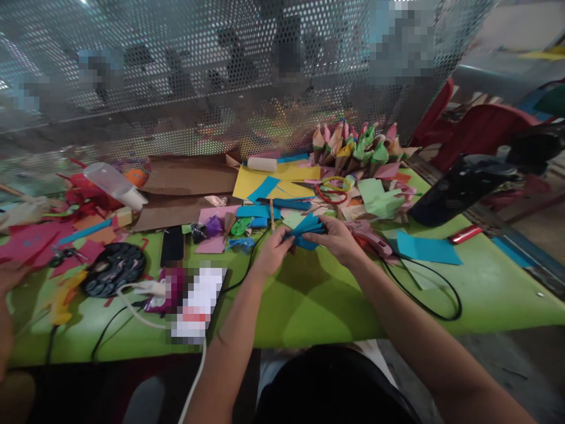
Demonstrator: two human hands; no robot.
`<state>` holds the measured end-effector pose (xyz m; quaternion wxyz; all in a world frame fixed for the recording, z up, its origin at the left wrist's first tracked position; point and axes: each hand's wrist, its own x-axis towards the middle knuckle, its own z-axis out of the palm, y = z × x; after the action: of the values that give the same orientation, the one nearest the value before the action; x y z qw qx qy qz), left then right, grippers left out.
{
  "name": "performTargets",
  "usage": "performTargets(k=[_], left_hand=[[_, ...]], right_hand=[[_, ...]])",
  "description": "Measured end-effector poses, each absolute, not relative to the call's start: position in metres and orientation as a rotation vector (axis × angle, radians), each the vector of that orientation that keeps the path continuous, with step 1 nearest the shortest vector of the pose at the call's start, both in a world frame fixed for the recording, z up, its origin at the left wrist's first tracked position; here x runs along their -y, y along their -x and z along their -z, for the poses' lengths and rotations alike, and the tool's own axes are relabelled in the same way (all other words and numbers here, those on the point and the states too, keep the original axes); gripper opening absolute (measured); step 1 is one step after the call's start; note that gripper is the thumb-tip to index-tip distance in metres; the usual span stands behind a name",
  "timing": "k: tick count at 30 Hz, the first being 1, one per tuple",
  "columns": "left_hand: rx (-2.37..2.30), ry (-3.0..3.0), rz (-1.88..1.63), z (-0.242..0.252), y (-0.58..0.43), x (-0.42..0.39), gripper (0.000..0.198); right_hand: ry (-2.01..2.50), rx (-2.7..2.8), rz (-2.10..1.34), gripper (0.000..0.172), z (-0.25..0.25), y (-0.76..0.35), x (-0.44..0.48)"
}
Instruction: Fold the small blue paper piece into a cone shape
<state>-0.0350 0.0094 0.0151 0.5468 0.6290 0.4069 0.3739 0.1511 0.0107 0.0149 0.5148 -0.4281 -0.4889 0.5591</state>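
Note:
Both my hands meet over the green table point(309, 294) and hold one folded piece of blue paper point(308, 226). My left hand point(271, 252) pinches its left end with closed fingers. My right hand point(338, 235) grips its right side, fingers curled over the folds. The paper fans out upward between the two hands. A pink glue gun point(371, 237) lies just right of my right hand, its black cord point(435, 294) looping over the table.
Loose blue, yellow and green paper sheets point(282, 184) lie behind my hands, with a cluster of finished paper cones point(353, 147) at the back. A black phone point(172, 246), a round dark palette point(112, 270) and red scraps sit left. Another person's hand point(11, 274) shows at far left.

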Motion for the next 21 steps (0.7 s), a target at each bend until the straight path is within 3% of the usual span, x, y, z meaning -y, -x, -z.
performTargets(k=[21], left_hand=[[-0.921,-1.577,-0.783,-0.0157,0.0343,-0.0104,0.011]], right_hand=[[1.081,1.229,-1.197,0.038,-0.0154,-0.1506,-0.0077]])
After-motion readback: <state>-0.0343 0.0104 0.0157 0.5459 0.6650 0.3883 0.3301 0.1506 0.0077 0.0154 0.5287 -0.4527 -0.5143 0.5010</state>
